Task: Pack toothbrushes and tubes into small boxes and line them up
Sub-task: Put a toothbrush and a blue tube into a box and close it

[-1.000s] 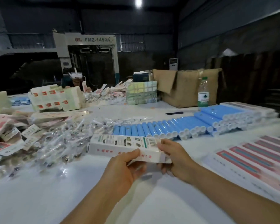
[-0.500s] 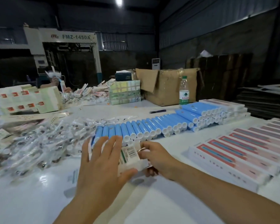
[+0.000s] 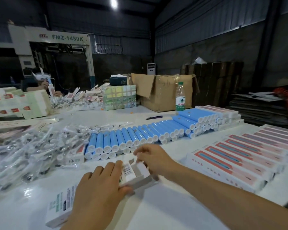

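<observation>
- Left hand lies palm-down with fingers spread, pinning the small box flat near the surface's near edge.
- Right hand pinches the box's open end flaps, wrist raised.
- Best to keep the box pinned and spread the flaps wide before sliding in a blue tube.

A single wide-angle camera, worn on the person's head, is looking forward and down across the white tabletop, sitting close enough that both forearms are entering from the bottom edge and the left hand is filling much of the lower middle. It is facing toward the far side of the tabletop, where a cardboard carton is standing, and beyond that the dark hall wall is closing the background. The wide lens is bending the tabletop's edges outward, and no second view is sharing the scene.
</observation>
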`<state>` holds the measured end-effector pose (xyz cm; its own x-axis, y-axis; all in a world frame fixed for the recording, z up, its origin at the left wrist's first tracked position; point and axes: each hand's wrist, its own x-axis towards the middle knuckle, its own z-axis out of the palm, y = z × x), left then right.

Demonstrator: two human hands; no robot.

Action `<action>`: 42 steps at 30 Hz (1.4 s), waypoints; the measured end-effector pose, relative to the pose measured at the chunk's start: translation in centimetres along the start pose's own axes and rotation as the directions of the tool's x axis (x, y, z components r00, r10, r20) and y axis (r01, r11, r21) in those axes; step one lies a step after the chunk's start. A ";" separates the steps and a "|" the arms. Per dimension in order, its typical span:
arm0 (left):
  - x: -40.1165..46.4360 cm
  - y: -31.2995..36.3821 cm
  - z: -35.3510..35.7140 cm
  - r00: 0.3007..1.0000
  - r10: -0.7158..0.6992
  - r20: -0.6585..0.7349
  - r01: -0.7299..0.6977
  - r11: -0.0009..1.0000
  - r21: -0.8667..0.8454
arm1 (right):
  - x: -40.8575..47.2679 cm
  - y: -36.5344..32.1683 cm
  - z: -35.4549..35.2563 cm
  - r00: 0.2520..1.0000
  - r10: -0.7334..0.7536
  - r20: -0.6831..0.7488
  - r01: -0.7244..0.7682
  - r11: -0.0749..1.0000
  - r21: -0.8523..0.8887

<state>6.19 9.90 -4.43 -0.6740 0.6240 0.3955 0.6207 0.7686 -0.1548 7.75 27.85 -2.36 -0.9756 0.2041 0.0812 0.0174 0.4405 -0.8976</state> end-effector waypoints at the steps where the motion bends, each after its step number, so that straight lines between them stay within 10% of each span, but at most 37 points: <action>1: 0.1 -0.1 0.1 1.000 0.001 0.008 -0.001 1.000 -0.007 | 1.0 -0.4 -1.0 0.999 -0.004 -0.049 0.001 0.999 -0.051; 6: 0.8 0.3 0.6 0.996 -0.043 0.077 0.040 0.999 0.032 | 8.4 -1.5 -8.1 0.940 -0.116 -0.321 -0.075 0.847 -0.526; 12: 1.9 1.2 -0.6 0.984 -0.069 0.163 0.072 0.997 -0.015 | 14.2 2.8 -14.7 0.904 -0.020 -0.428 -0.401 0.308 -0.862; 15: 2.0 1.1 0.6 0.999 0.028 -0.021 -0.029 0.998 -0.058 | 15.7 4.6 -15.4 0.862 0.077 -0.500 -0.499 0.298 -0.814; 26: 2.4 0.7 0.7 0.995 -0.049 0.083 0.054 0.997 -0.060 | 17.1 3.1 -15.2 0.870 0.079 -0.486 -0.470 0.428 -0.772; 29: 2.0 0.1 1.5 0.995 -0.095 0.042 0.097 0.994 -0.046 | 15.4 0.2 -13.9 0.891 0.034 -0.453 -0.359 0.663 -0.657; 33: 1.9 0.0 1.5 0.995 -0.104 0.006 0.104 0.995 -0.009 | 10.0 -2.3 -10.2 0.913 0.026 -0.407 -0.048 0.998 -0.043; 37: 1.8 0.1 1.1 0.991 -0.121 -0.064 0.121 0.993 -0.009 | 4.1 -0.9 -5.3 0.942 0.113 -0.317 0.071 0.854 0.516; 42: 1.3 0.9 0.6 0.978 -0.177 -0.109 0.175 0.984 -0.022 | 1.5 0.2 -1.9 0.929 0.053 -0.367 0.191 0.779 0.597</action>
<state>5.66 11.46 -4.58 -0.7251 0.4593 0.5132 0.5019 0.8627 -0.0630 6.72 29.91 -1.57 -0.8249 0.5336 0.1866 -0.3035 -0.1396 -0.9425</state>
